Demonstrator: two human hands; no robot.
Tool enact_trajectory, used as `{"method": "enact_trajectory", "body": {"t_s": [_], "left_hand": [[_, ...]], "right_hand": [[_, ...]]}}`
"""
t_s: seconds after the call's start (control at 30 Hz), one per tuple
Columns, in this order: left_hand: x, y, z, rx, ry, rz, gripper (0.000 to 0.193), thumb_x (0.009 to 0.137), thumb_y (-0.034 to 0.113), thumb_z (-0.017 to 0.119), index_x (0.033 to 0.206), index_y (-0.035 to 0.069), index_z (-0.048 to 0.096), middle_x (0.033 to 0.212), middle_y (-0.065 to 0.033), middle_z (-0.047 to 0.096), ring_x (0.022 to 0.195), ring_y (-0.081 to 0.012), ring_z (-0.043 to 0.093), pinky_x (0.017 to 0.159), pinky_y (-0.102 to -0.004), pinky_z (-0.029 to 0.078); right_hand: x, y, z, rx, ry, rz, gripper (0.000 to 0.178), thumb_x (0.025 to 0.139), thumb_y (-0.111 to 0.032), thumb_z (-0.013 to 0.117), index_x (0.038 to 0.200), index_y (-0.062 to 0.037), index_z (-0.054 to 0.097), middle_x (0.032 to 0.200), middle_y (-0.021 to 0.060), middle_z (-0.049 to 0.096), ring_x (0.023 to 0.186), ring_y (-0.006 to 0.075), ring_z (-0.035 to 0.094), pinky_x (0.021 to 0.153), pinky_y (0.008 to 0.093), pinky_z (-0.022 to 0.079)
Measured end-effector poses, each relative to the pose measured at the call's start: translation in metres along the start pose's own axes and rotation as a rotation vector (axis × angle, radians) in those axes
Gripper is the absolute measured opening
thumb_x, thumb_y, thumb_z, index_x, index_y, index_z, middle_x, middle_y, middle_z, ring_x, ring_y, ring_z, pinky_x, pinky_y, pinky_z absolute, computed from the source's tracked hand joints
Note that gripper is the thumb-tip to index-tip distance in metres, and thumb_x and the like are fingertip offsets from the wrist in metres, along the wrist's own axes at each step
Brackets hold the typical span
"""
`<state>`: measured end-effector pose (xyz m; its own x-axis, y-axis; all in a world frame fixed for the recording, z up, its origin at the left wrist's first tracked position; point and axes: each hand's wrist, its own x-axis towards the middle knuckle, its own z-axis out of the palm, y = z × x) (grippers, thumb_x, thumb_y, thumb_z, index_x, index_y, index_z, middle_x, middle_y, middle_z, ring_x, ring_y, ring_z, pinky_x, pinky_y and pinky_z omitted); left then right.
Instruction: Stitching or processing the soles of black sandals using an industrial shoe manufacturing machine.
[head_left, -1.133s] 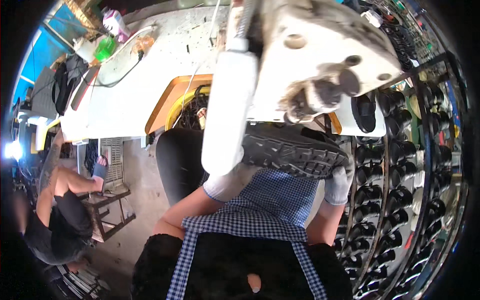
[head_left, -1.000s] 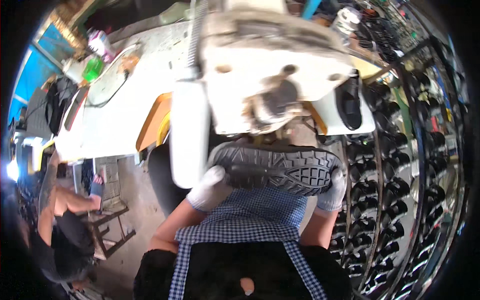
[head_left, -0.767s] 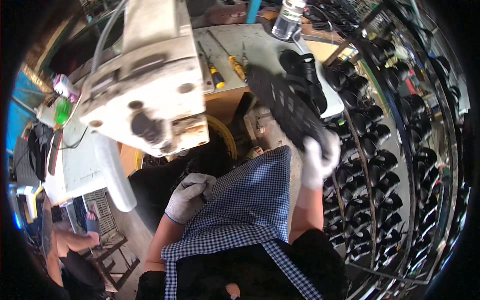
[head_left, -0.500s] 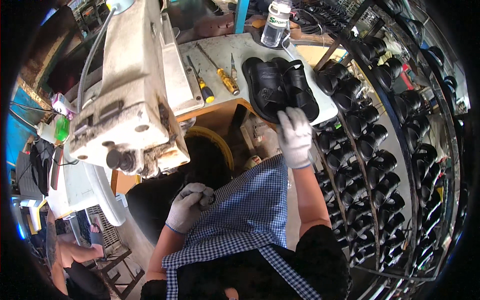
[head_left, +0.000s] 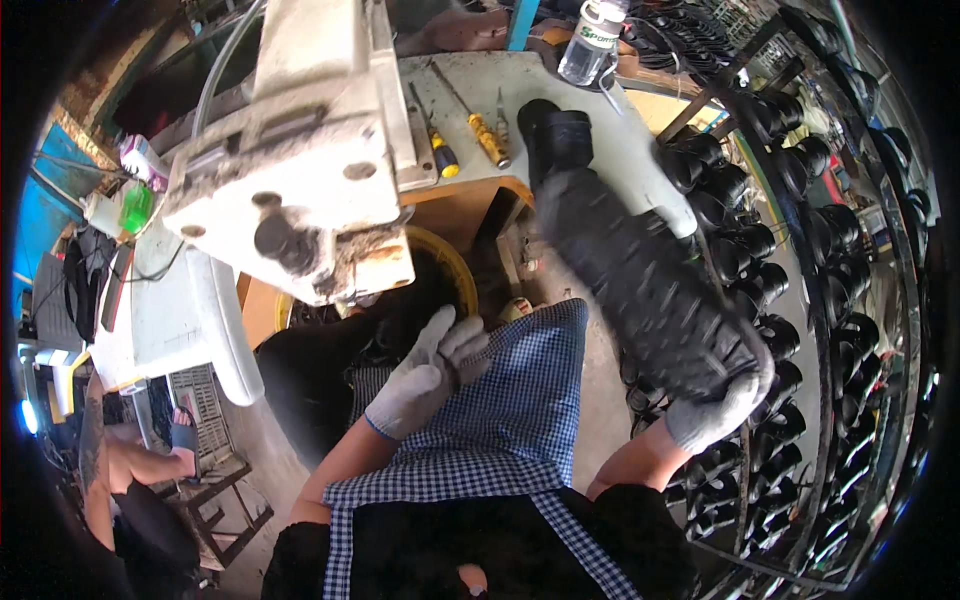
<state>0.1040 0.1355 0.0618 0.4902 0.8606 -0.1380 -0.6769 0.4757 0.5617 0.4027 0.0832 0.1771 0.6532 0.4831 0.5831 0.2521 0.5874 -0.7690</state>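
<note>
My gloved right hand (head_left: 722,405) grips one end of a black sandal (head_left: 650,290). The sandal is tilted with its treaded sole toward me, blurred by motion, between the table's right corner and the rack. Behind its far end, a second black sandal (head_left: 560,135) rests on the white table, partly covered by the held one. Over my checked blue apron (head_left: 490,420), my gloved left hand (head_left: 425,375) is open and empty, its fingers loosely spread.
A bulky off-white machine head (head_left: 290,200) looms at left. Screwdrivers (head_left: 488,140) and an awl-like tool lie on the table near a clear bottle (head_left: 592,45). Racks of black sandals (head_left: 780,350) line the right side. A yellow-rimmed bin (head_left: 462,275) stands below the table; another person's legs (head_left: 145,465) show at lower left.
My right hand has taken hold of one sandal, lifted it off the table and drawn it toward me and right. My left hand has risen slightly, its curled fingers opening.
</note>
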Motion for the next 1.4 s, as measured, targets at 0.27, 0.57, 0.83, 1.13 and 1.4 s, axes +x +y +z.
{"method": "enact_trajectory", "body": {"t_s": [0.27, 0.57, 0.83, 1.13, 1.4], "left_hand": [[-0.045, 0.04, -0.026, 0.04, 0.267, 0.098, 0.08, 0.079, 0.04, 0.077, 0.14, -0.004, 0.051, 0.132, -0.0201, 0.064, 0.123, -0.0314, 0.062, 0.105, -0.0445, 0.05], [-0.037, 0.066, -0.024, 0.328, -0.245, -0.011, 0.095, 0.076, 0.018, 0.086, 0.153, -0.001, 0.036, 0.148, -0.0159, 0.053, 0.136, -0.0258, 0.05, 0.115, -0.0417, 0.039], [0.009, 0.081, -0.019, 0.467, -0.32, 0.01, 0.083, 0.076, 0.018, 0.089, 0.144, -0.002, 0.048, 0.137, -0.0136, 0.061, 0.125, -0.0201, 0.056, 0.107, -0.0385, 0.046], [-0.02, 0.089, -0.068, 0.369, -0.182, 0.09, 0.081, 0.06, 0.017, 0.092, 0.132, -0.006, 0.062, 0.129, -0.02, 0.067, 0.12, -0.0317, 0.064, 0.108, -0.0456, 0.046], [-0.07, 0.1, -0.097, 0.057, -0.007, 0.27, 0.057, 0.087, 0.013, 0.071, 0.14, 0.002, 0.052, 0.137, -0.0213, 0.06, 0.125, -0.0378, 0.06, 0.107, -0.0552, 0.049]], "right_hand": [[-0.11, 0.067, 0.012, 0.595, -0.563, 0.997, 0.082, 0.087, -0.051, 0.074, 0.144, 0.0014, 0.047, 0.139, 0.0181, 0.057, 0.127, 0.0334, 0.057, 0.108, 0.0477, 0.047], [-0.129, 0.106, 0.017, 0.504, -0.597, 1.045, 0.117, 0.064, -0.049, 0.094, 0.154, -0.0034, 0.035, 0.152, 0.015, 0.048, 0.139, 0.0323, 0.048, 0.118, 0.0502, 0.039], [-0.087, 0.136, 0.034, 0.655, -0.528, 0.844, 0.092, 0.074, -0.03, 0.086, 0.15, -0.0023, 0.042, 0.146, 0.0176, 0.054, 0.131, 0.0343, 0.057, 0.108, 0.0551, 0.049], [-0.103, 0.099, 0.059, 0.479, -0.544, 0.789, 0.106, 0.067, -0.022, 0.091, 0.154, -0.0044, 0.035, 0.151, 0.0151, 0.048, 0.136, 0.0352, 0.051, 0.111, 0.0546, 0.045], [-0.143, 0.102, 0.101, 0.525, -0.925, 0.701, 0.09, 0.081, -0.011, 0.08, 0.155, -0.0022, 0.031, 0.153, 0.0171, 0.045, 0.141, 0.0297, 0.044, 0.116, 0.0479, 0.038]]}}
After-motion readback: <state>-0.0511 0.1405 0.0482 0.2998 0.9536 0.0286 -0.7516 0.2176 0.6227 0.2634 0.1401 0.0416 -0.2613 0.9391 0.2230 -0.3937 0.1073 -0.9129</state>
